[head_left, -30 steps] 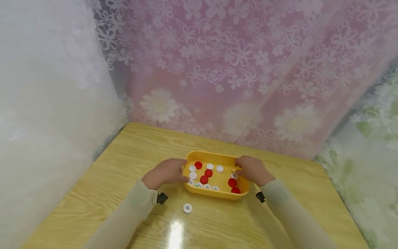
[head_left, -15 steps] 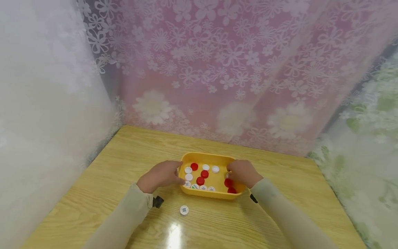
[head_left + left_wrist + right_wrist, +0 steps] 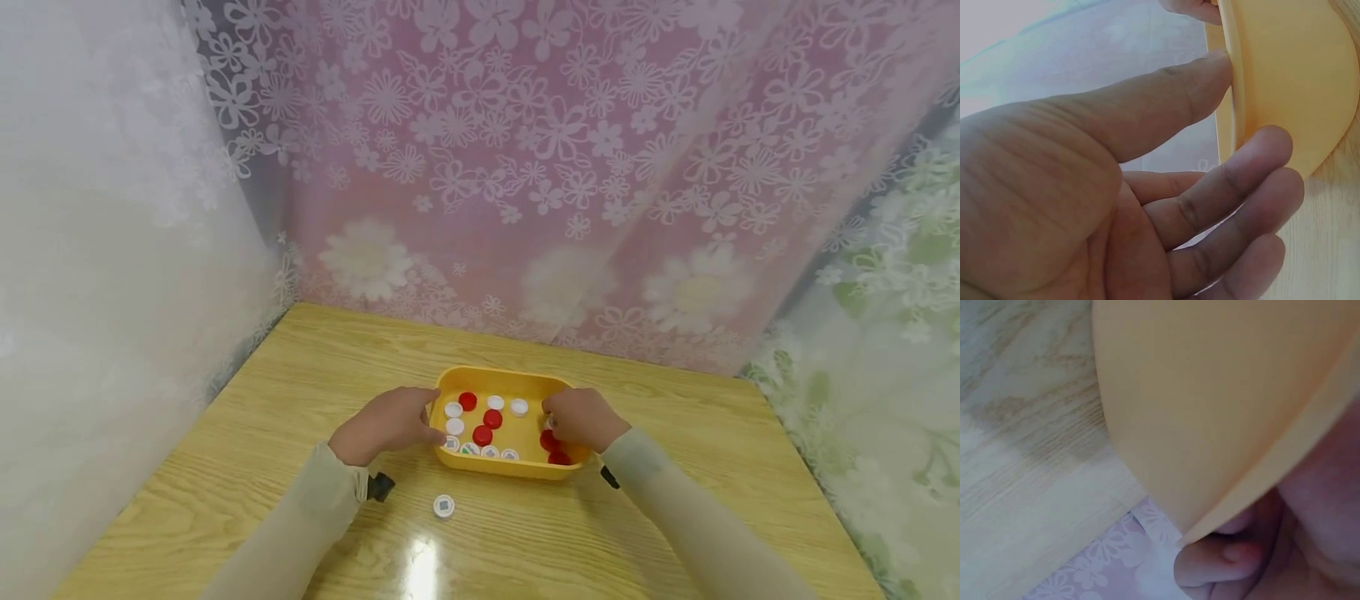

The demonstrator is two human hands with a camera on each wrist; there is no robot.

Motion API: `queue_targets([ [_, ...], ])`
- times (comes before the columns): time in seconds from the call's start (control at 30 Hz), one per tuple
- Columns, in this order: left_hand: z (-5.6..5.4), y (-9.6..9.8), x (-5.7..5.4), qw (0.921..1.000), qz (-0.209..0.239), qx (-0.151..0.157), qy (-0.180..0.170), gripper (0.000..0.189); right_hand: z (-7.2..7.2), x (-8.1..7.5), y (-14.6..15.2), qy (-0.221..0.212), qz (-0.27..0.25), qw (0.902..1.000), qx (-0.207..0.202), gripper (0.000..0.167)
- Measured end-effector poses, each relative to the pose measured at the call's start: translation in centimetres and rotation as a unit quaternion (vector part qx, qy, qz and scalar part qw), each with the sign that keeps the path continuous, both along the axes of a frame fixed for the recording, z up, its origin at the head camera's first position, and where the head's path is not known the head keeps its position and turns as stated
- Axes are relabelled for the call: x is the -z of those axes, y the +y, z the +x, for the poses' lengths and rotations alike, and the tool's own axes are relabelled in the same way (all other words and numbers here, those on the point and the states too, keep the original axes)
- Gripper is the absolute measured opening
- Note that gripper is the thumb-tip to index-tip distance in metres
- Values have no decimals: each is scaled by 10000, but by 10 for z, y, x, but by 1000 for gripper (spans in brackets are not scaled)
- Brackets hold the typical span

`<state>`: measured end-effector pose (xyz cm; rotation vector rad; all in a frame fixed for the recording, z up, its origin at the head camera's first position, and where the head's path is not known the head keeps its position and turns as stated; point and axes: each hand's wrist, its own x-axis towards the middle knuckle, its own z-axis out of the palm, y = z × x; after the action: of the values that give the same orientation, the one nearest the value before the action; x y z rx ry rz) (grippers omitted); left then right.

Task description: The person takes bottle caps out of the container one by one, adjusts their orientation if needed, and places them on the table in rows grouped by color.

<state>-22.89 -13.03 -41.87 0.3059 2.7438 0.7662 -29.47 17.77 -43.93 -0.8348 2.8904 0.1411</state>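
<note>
A yellow tray [image 3: 510, 469] stands on the wooden table, with red and white bottle caps inside. My left hand [image 3: 386, 423] holds the tray's left end. In the left wrist view its thumb [image 3: 1210, 72] is at the rim and its fingers [image 3: 1266, 150] bend against the outer wall. My right hand [image 3: 585, 417] reaches over the right end into the tray, fingers curled down at a white bottle cap [image 3: 549, 423], mostly hidden beneath them. Two red bottle caps [image 3: 551, 440] lie just in front of that hand. The right wrist view shows mainly the outer wall [image 3: 1191, 394].
A single white cap with a grey square mark [image 3: 444, 506] lies on the table [image 3: 510, 550] in front of the tray. White caps [image 3: 491, 452] line its front wall, and red caps [image 3: 483, 435] lie nearer the middle. A floral curtain [image 3: 480, 208] hangs behind the table.
My right hand has moved further into the tray, and its fingers have closed down over the white cap. The left hand keeps its place at the left end. The whole view has shifted slightly.
</note>
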Motion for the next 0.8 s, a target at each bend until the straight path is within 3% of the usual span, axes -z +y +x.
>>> queue_targets([
  [0.2, 1, -3, 0, 10000, -1, 22, -16, 81, -1, 2, -1, 177, 243, 9991, -287, 18],
  [0.47, -2, 0, 3, 10000, -40, 89, -12, 81, 4, -1, 0, 94, 54, 9997, -214, 21],
  [0.67, -2, -3, 4, 9999, -132, 5, -11, 81, 1, -11, 1, -200, -231, 9994, -178, 17],
  [0.8, -1, -3, 2, 9999, -117, -11, -22, 82, 2, -28, 1, 65, -626, 9978, -196, 3],
])
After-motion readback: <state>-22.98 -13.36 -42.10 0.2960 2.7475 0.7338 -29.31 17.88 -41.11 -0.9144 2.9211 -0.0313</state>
